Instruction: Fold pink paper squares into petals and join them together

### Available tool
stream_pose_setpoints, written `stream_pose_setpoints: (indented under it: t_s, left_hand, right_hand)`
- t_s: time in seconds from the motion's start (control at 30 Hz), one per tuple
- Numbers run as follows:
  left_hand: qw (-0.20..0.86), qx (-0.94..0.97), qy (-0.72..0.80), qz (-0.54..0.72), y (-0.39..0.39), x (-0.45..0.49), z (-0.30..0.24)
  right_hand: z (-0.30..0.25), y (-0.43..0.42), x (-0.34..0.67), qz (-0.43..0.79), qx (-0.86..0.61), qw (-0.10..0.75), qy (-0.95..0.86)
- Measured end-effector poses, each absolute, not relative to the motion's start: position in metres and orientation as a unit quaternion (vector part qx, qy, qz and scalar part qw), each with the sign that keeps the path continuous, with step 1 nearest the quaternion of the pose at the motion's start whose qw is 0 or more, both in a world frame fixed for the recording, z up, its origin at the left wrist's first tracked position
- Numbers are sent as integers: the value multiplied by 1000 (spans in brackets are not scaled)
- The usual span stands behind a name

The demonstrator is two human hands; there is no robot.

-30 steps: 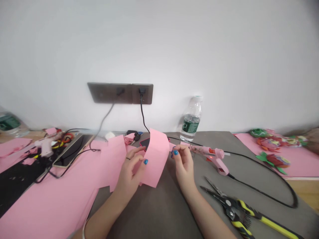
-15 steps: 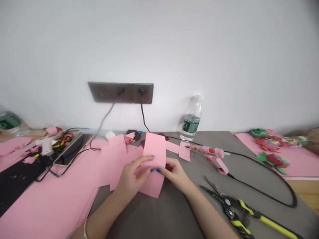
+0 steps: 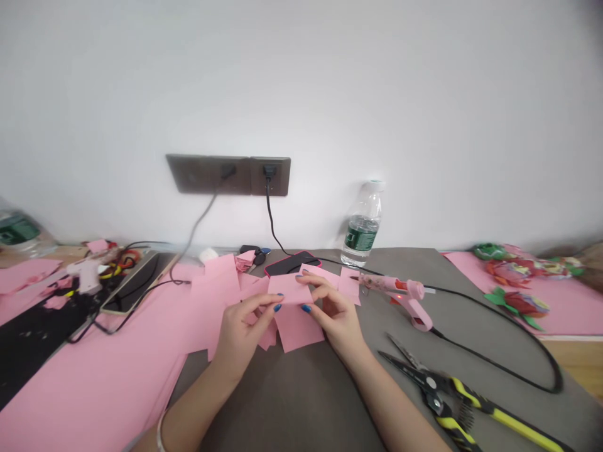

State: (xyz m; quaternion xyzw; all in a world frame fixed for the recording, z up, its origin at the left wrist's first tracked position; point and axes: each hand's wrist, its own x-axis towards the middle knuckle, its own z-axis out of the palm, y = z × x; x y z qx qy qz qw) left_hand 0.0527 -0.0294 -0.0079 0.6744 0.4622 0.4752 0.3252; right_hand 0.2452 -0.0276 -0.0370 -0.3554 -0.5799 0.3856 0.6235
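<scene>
Grey surface is stretching beneath the left hand [image 3: 242, 333] and right hand [image 3: 336, 317], both pinching a folded pink paper [image 3: 289, 290], its long axis running sideways between them.

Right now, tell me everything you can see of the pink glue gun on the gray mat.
It is a pink hot glue gun lying on a dark gray mat, right of the person's right hand. Its glossy plastic barrel points left, the thin nozzle at a square of pink paper; whether they touch is hard to tell. A small red light shows on the body, a pale glue stick projects from the back, and a black cord leaves the handle's base, looping right across the mat.
</scene>
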Motion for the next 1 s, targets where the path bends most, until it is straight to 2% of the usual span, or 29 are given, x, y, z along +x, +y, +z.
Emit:
stream_pose_setpoints:
  t_s: [0.23, 0.37, 0.67, 0.73, 0.87, 1.0]
  left_hand:
    - [291, 684, 460, 486, -28, 52, -11]
    - [252, 724, 400, 503, -26, 50, -10]
    - [492, 670, 418, 368, -39, 55, -5]
    - [485, 656, 432, 384, -37, 55, -6]
    - [468, 565, 467, 494, -27, 53, -12]
    - [518, 505, 452, 522, -21, 53, -14]
  right_hand:
    - [-34, -29, 241, 433, -358, 648, -514]
    - [-32, -31, 241, 437, -384, 626, -520]
    - [-33, -36, 241, 549, -378, 539, -515]
    - [-30, -37, 240, 573, -369, 520, -516]
    - [-28, -35, 239, 562, -386, 507, -527]
    - [-32, -30, 239, 507, -433, 542, -511]
